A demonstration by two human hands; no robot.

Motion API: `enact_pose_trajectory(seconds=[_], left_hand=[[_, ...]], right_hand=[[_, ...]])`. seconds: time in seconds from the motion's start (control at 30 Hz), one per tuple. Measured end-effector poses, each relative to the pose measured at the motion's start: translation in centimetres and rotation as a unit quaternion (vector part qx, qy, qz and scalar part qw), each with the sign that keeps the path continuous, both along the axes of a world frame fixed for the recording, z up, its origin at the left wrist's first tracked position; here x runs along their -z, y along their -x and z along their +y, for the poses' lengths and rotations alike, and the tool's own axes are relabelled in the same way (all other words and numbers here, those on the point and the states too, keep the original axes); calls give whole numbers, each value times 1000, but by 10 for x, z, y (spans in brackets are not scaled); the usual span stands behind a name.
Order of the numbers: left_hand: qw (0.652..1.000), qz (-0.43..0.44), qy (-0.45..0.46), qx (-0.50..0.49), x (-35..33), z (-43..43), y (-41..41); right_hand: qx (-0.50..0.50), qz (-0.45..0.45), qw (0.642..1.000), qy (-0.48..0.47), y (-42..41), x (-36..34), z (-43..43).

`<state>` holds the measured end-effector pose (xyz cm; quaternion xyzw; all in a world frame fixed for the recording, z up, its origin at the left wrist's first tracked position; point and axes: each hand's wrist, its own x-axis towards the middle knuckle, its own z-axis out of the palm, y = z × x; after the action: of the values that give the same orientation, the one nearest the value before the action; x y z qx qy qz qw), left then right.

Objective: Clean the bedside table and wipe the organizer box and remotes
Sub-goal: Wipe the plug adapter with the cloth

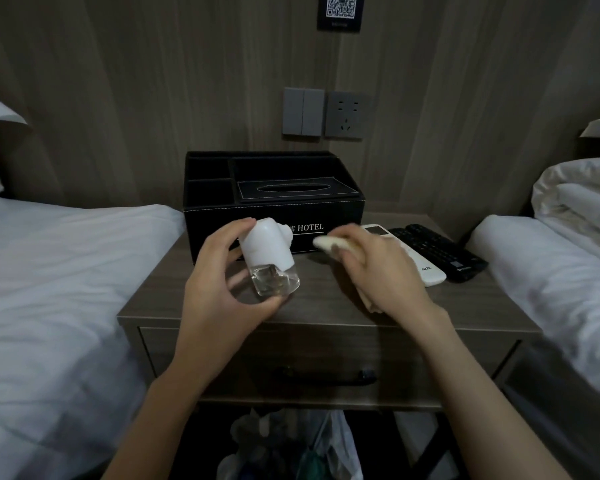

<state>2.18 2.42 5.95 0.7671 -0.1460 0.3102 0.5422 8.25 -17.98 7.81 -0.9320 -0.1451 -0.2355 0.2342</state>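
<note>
Plastic bags (291, 445) lie under the bench (319, 299), below the organizer box (274, 206). Just in front of that box the left grip (219, 296) curls round a plug-in liquid vaporizer (267, 254), held tilted off the bench, seemingly so its casing can be wiped. Beside it the right grip (374, 268) clutches a bunched cloth (329, 244), ready. White remote (430, 273) and black remote (440, 251) lie right of the box, apparently awaiting their turn
</note>
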Motion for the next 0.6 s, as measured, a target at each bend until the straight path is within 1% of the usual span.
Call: enact_pose_trajectory(seconds=[0.03,0.1,0.17,0.27,0.4,0.6], left_hand=[[1000,0,-2,0,0,0,-1],[1000,4,-7,3,0,0,-3],[1000,8,-8,12,0,-1,-3],[999,10,-1,37,-2,-7,-3],[998,6,15,59,0,-12,-3],[998,5,41,56,0,-12,-3]], right_hand=[[-19,-31,998,-55,5,-7,-1],[-71,-83,982,-156,15,-21,2],[-109,-102,969,-195,25,-30,8],[-142,-81,967,-194,35,-28,22],[-151,-38,974,-167,37,-15,35],[-166,-28,969,-181,39,-10,36]])
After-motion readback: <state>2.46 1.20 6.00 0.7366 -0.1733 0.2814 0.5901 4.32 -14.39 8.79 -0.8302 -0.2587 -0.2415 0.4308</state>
